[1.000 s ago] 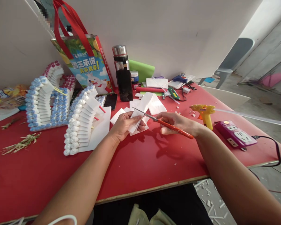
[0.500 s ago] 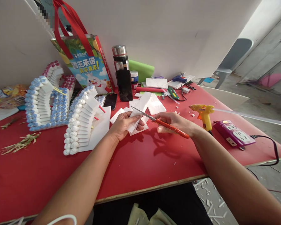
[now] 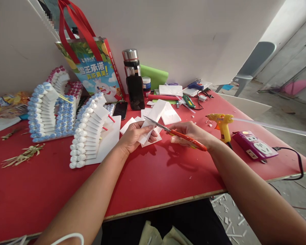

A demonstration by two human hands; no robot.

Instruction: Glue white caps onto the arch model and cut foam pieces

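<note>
My left hand pinches a folded white sheet, thumb on top and fingers beneath. In my right hand are orange-handled scissors, their blades pointing left across the top of the sheet. Whether the blades are cutting into it I cannot tell. Behind and under the left hand lie several white pieces. Left of that hand stands a curved stack of folded white strips with rolled white and blue ends, on a white board.
A yellow glue gun and a purple power strip are at the right on the red table. At the back stand a steel flask, a black phone and a printed bag. Another blue-tipped stack is further left.
Both hands stay almost in place, still holding the sheet and scissors. The scissors' handles have shifted very slightly to the right.
</note>
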